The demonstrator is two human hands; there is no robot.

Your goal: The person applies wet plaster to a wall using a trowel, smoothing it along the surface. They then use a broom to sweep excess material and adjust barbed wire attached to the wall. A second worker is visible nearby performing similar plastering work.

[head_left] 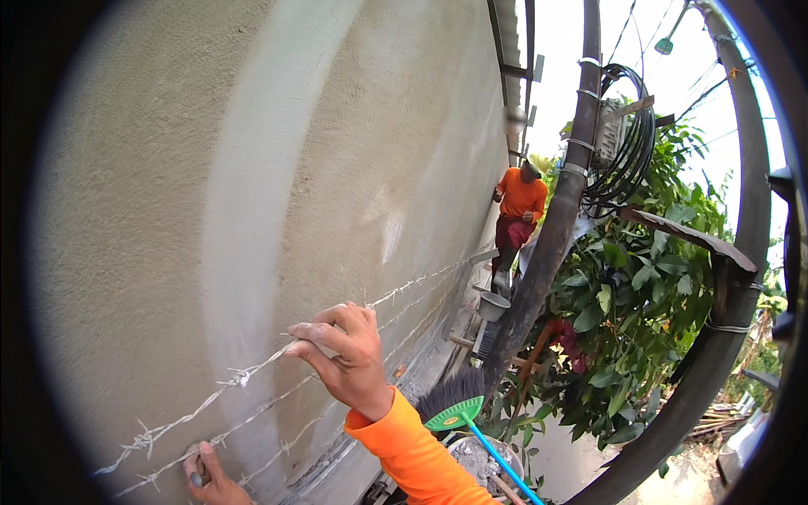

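My right hand (341,353), with an orange sleeve behind it, grips the top strand of barbed wire (181,418) between thumb and fingers. That strand runs along a rough plastered wall (353,160), and its barbs show on both sides of the hand. Lower left, my left hand (220,484) is closed at the second strand of barbed wire (261,412), thumb and finger pinched on it. A small grey round spot shows at its fingers; I cannot tell what it is. A third strand (286,446) passes below, and the left wrist is cut off by the frame.
A broom (454,408) with a green head and blue handle leans beside a bucket of grey mix (484,459). Farther along stand a grey bucket (493,305) and a person (522,198) in orange. Dark poles (581,151), coiled cables (627,143) and leafy branches (648,286) fill the right.
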